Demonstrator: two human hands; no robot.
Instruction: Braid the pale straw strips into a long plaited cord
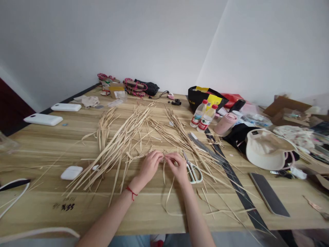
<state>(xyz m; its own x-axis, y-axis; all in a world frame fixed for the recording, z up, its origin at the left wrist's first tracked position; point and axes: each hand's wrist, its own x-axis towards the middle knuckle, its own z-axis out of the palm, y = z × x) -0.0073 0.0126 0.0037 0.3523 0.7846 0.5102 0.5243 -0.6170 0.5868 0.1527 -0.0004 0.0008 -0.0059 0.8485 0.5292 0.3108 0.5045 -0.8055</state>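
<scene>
Our left hand (150, 165) and right hand (178, 167) almost meet, fingers closed and fingertips pinching a straw braid (140, 156) at its end; the braid runs out from the left hand toward nine o'clock. Scissors (189, 166) lie just beside the right hand, near four. On our table (149, 218), loose straw (123, 135) spreads at ten. Two bottles (197, 116) stand between one and two o'clock; a phone (269, 194) lies farther out, between three and four.
</scene>
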